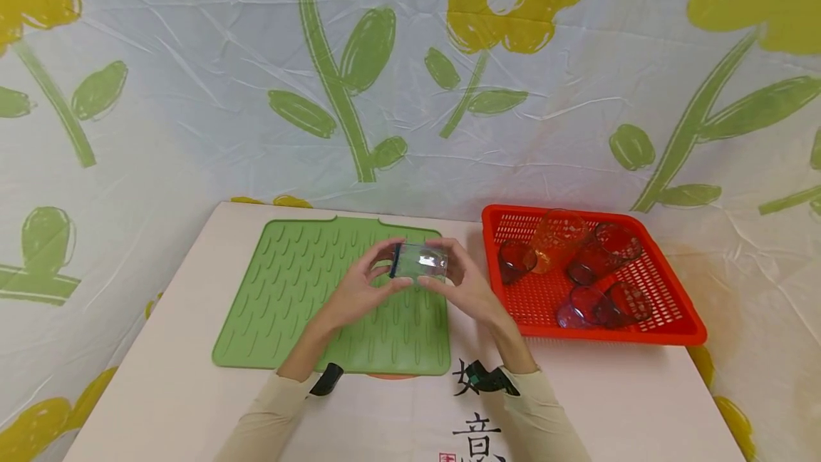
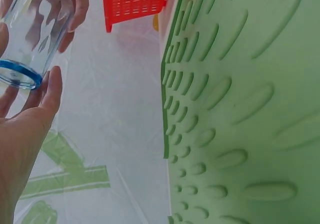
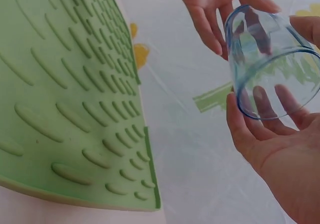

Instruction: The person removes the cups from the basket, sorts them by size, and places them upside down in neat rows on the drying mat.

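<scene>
A clear glass cup (image 1: 420, 262) with a blue tint lies sideways in the air above the green ridged mat (image 1: 288, 305). My left hand (image 1: 360, 291) grips its thick blue base end, thumb in front and fingers behind. At the rim end my right hand (image 1: 473, 289) holds it the same way. In the right wrist view the open mouth of the glass cup (image 3: 277, 83) faces the right palm, with fingers showing through the glass. The left wrist view shows the darker blue base of the cup (image 2: 20, 73) beside the left fingertips.
A red plastic basket (image 1: 609, 335) stands on the right of the white table (image 1: 173, 326), with several glasses lying in it, among them an amber glass (image 1: 559, 234). Black Chinese characters (image 1: 476, 433) mark the table's near side. A flower-printed sheet (image 1: 410, 91) hangs behind.
</scene>
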`<state>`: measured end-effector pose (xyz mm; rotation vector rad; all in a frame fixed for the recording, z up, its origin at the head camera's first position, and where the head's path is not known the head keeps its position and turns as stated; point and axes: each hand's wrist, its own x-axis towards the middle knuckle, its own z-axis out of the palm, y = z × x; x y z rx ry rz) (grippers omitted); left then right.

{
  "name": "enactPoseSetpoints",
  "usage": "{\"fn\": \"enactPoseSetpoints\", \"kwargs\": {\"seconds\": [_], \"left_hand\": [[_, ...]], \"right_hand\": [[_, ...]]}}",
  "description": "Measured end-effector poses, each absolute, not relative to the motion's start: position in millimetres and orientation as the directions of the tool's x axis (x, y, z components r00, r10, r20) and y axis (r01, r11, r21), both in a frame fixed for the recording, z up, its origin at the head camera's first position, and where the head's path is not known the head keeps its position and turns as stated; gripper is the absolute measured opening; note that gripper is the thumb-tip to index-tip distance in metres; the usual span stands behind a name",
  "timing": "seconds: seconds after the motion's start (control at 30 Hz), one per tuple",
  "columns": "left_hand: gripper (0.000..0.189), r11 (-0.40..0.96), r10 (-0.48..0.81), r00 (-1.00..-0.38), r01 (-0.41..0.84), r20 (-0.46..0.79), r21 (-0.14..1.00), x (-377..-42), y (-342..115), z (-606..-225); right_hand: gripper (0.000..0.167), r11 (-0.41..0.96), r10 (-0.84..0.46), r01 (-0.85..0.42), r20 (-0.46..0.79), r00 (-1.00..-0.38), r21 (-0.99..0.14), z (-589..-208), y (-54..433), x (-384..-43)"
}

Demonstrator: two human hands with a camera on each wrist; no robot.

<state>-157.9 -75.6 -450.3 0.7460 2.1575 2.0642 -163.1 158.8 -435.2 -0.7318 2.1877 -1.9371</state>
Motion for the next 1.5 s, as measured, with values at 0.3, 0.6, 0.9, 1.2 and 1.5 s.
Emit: {"fn": "enactPoseSetpoints", "kwargs": {"seconds": [0.3,0.6,0.9,1.2,1.5], "left_hand": [[0.063,-0.031,0.418,-0.86,0.309,0.293,0.95,-158.9,-80.1,-442.7],[0.064,0.126,0.39,-0.869,0.379,0.305,0.917,-157.7,-72.7,-435.7],[0.063,0.238,0.384,-0.846,0.477,0.369,0.846,-158.3,-62.2,-430.7],[0.058,0.231,0.396,-0.84,0.482,0.37,0.845,-161.9,-70.7,-435.3],[0.04,0.284,0.347,-0.865,0.465,0.362,0.838,-167.5,-94.5,-439.1]], "right_hand": [[0.062,0.186,-0.47,-0.293,0.177,-0.865,-0.938,-437.8,156.0,-161.1],[0.071,0.299,-0.476,-0.38,0.208,-0.854,-0.875,-440.2,147.6,-158.3],[0.075,0.298,-0.444,-0.416,0.261,-0.857,-0.859,-448.4,136.4,-159.0],[0.075,0.319,-0.426,-0.39,0.237,-0.873,-0.864,-452.2,127.8,-161.6],[0.074,0.336,-0.379,-0.332,0.197,-0.904,-0.881,-454.0,121.6,-169.0]]}}
